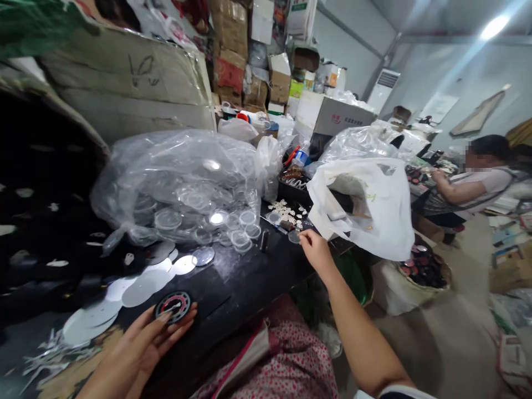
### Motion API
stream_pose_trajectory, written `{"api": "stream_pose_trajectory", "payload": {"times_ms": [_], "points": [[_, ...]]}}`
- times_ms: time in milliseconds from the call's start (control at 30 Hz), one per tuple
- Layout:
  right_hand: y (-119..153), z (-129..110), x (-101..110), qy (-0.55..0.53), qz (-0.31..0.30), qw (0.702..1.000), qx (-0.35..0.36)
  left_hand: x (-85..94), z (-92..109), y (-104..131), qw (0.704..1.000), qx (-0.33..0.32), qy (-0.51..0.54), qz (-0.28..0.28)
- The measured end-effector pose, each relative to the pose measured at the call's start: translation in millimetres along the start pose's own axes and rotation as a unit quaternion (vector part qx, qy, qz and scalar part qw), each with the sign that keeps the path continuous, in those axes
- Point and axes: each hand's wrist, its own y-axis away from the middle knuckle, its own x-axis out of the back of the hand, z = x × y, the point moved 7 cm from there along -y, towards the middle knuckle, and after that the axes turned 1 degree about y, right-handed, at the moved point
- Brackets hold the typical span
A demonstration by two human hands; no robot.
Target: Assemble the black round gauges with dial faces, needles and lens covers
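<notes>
My left hand (143,339) is closed on a small round dial (173,307) with a black rim and a red and white face, holding it face up low over the black table (245,280). Farther off to the right, my right hand (316,252) pinches the edge of a clear round cover (293,236). Small white pieces (286,210) lie scattered just beyond that hand, and a short dark cylinder (264,240) stands to its left. Overlapping flat discs (139,291), pale and shiny, run along the table beyond my left hand.
A big clear plastic bag (183,166) spills round clear covers (241,238) onto the table. A white plastic bag (386,210) hangs at the table's right edge, above a sack of dark round parts (424,266). Another person (474,183) sits working at the right. Cartons (233,50) are stacked behind.
</notes>
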Motion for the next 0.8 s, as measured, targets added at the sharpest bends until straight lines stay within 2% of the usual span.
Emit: {"api": "stream_pose_trajectory", "payload": {"times_ms": [133,233,367,500,800], "points": [[-17.9,-3.8,-9.3,0.039,-0.041,0.998,-0.012,-14.3,9.0,14.3,0.998,-0.026,0.017,-0.054],[-49.0,-13.0,-20.2,0.080,-0.096,0.992,-0.004,-13.8,8.2,17.7,0.999,-0.028,0.019,-0.039],[-84.0,-17.0,-51.8,0.144,-0.174,0.973,0.048,-5.4,3.6,10.7,0.999,-0.029,0.027,-0.026],[-92.9,-11.9,-66.5,0.193,-0.205,0.955,0.092,-5.2,1.7,11.7,0.998,-0.028,0.040,-0.043],[-100.2,-5.7,-73.2,0.232,-0.219,0.939,0.126,-4.7,1.7,12.9,0.996,-0.030,0.051,-0.061]]}}
